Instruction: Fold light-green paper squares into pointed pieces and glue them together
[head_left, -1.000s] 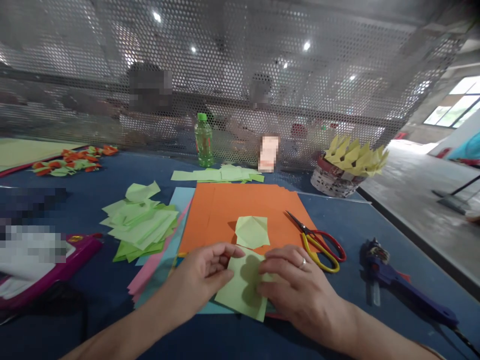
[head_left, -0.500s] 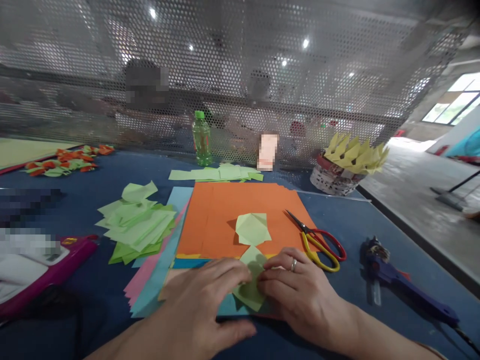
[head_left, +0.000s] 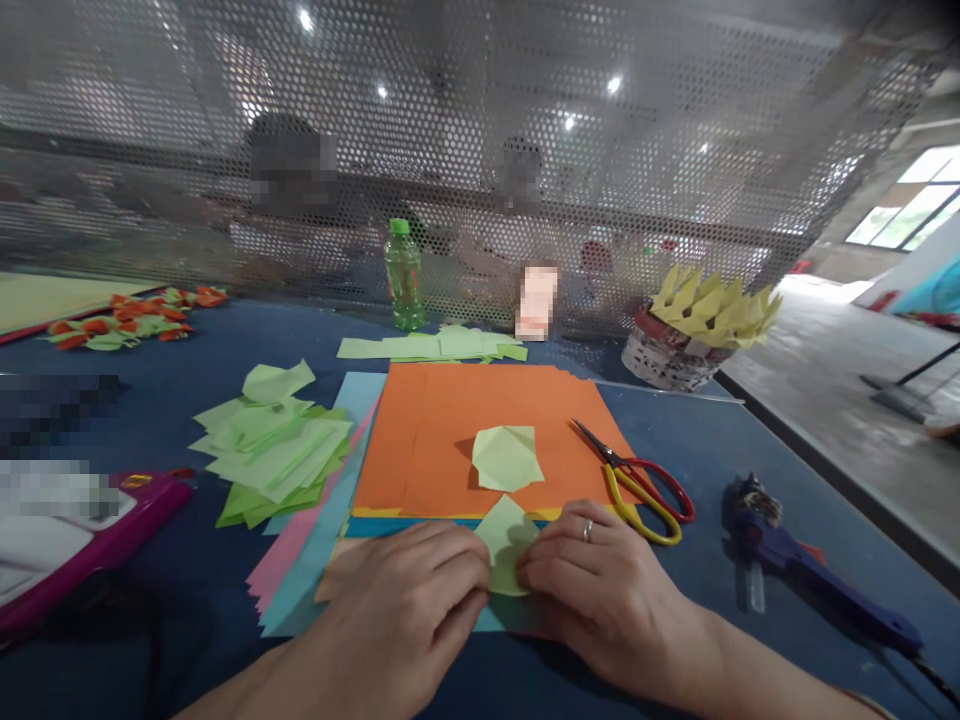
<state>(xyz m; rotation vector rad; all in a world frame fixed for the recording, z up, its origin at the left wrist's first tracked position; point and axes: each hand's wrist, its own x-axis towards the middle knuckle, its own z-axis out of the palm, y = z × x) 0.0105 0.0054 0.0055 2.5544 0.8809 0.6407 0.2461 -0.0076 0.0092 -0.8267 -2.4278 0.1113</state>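
Paper piece in pale green (head_left: 507, 550), pointed at its far end, is lying at the near side of the orange paper stack (head_left: 442, 430), its tip overlapping that stack's near edge. Its visible length is running away from me, toward the stack, between my two hands; neither is nearer, since both are touching it. My left hand (head_left: 420, 600) is resting with fingers bent close together at one side edge; my right hand (head_left: 600, 590) is arching, similarly curled, over the opposite edge. How firmly either is gripping I cannot tell, the fingertips being partly hidden. A creased green paper (head_left: 508, 458) is lying on the stack, just beyond the tip; scissors (head_left: 612, 459) are straddling the stack's right edge.
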